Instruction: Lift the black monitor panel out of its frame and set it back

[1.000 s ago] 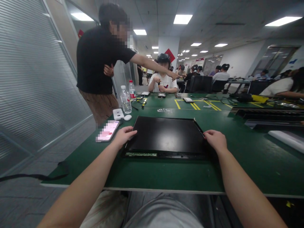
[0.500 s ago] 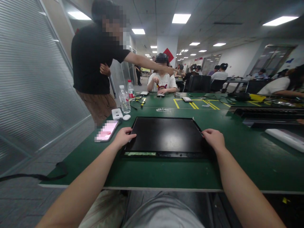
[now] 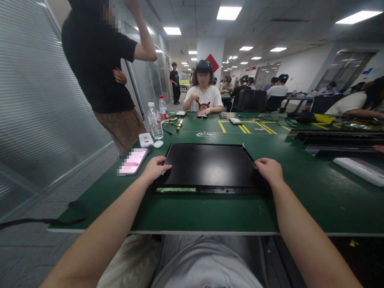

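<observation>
A flat black panel (image 3: 210, 164) lies on the green table (image 3: 210, 212) in front of me, with a green circuit strip along its near edge. My left hand (image 3: 154, 169) curls over the panel's left edge near the front corner. At the opposite side my right hand (image 3: 269, 170) grips the right edge, fingers bent over it. Both forearms reach in from the bottom of the view.
A phone (image 3: 132, 161) lies left of the panel, with a white case (image 3: 145, 140), a small white object (image 3: 158, 144) and two water bottles (image 3: 155, 121) behind it. A person in black (image 3: 99, 72) stands at the left. Another sits across (image 3: 204, 98). Dark panels (image 3: 339, 144) and a white bar (image 3: 358, 170) lie at right.
The standing person has pulled the outstretched arm back and raised it. My hands stay on the panel's edges. The view has tilted slightly.
</observation>
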`<act>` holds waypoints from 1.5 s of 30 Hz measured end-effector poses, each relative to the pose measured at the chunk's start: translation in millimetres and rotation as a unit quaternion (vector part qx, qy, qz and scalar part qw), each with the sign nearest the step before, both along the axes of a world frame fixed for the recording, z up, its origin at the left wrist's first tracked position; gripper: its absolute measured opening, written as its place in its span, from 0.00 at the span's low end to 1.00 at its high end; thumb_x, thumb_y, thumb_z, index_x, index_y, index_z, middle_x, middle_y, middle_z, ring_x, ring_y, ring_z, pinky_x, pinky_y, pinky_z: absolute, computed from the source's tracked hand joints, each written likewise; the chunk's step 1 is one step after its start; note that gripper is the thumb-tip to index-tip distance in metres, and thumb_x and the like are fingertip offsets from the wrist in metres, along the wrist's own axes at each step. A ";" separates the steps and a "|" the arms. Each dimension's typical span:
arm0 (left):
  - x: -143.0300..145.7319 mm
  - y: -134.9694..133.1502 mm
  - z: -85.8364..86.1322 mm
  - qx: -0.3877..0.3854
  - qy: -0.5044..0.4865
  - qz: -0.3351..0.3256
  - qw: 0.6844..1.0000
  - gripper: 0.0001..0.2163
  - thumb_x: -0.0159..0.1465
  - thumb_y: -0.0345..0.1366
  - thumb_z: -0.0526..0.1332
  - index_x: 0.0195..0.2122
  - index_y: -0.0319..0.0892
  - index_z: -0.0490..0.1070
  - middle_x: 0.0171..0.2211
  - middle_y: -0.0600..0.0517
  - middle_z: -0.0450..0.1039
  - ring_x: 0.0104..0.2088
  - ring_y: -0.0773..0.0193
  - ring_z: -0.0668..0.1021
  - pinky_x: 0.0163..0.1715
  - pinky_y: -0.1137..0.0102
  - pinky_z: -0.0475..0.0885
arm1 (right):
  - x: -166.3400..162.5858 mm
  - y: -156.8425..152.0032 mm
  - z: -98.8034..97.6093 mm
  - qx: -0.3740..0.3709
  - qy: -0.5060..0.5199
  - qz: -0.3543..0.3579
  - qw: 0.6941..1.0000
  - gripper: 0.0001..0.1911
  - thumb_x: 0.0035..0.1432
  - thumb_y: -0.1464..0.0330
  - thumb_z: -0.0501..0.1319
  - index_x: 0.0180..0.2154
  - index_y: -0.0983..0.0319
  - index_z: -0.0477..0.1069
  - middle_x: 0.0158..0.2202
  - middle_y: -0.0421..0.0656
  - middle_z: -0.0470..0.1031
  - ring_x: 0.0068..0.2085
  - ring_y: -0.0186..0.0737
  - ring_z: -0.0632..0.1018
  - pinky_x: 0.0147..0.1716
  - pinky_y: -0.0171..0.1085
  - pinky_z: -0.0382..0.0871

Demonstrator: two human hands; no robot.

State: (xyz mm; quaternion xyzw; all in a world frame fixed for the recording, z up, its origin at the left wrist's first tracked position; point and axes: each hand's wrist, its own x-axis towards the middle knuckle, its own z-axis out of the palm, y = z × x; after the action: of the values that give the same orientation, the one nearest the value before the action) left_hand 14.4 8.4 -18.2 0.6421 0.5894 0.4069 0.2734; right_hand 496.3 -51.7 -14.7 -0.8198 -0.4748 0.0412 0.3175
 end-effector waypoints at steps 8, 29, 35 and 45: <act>-1.2 3.3 -3.3 -0.015 -0.012 0.013 1.000 0.15 0.42 0.43 0.77 0.29 0.44 0.81 0.53 0.41 0.81 0.56 0.40 0.81 0.60 0.53 0.74 | 2.1 0.4 -0.8 -0.002 -0.012 0.002 1.000 0.14 0.54 0.62 0.61 0.35 0.58 0.85 0.35 0.48 0.85 0.40 0.52 0.82 0.37 0.41 0.70; 0.7 1.4 -1.0 -0.017 0.050 0.025 0.998 0.15 0.46 0.42 0.74 0.34 0.43 0.83 0.56 0.41 0.80 0.59 0.42 0.80 0.60 0.56 0.74 | -0.4 -2.6 4.1 0.043 0.042 0.000 0.998 0.12 0.47 0.61 0.62 0.29 0.57 0.83 0.30 0.46 0.84 0.37 0.51 0.80 0.36 0.42 0.69; 0.5 0.6 0.5 -0.019 0.064 0.023 0.997 0.13 0.45 0.42 0.74 0.32 0.44 0.82 0.54 0.42 0.80 0.59 0.41 0.79 0.60 0.56 0.74 | -3.6 -3.5 7.3 0.032 0.074 0.003 0.997 0.12 0.48 0.61 0.61 0.29 0.57 0.83 0.28 0.46 0.83 0.38 0.51 0.80 0.37 0.42 0.69; -4.6 4.6 -5.4 -0.009 0.140 -0.007 0.990 0.21 0.50 0.47 0.72 0.43 0.42 0.84 0.57 0.41 0.77 0.62 0.41 0.75 0.64 0.55 0.71 | -1.9 -3.2 4.4 0.019 0.042 0.005 0.999 0.13 0.50 0.61 0.61 0.32 0.58 0.84 0.32 0.46 0.84 0.38 0.50 0.80 0.38 0.42 0.70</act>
State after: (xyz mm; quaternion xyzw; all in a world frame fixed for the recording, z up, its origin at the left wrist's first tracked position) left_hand 9.8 13.0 -23.6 0.6940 0.6214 0.3057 0.1969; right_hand 494.4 -54.8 -10.3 -0.8086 -0.4659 0.0685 0.3526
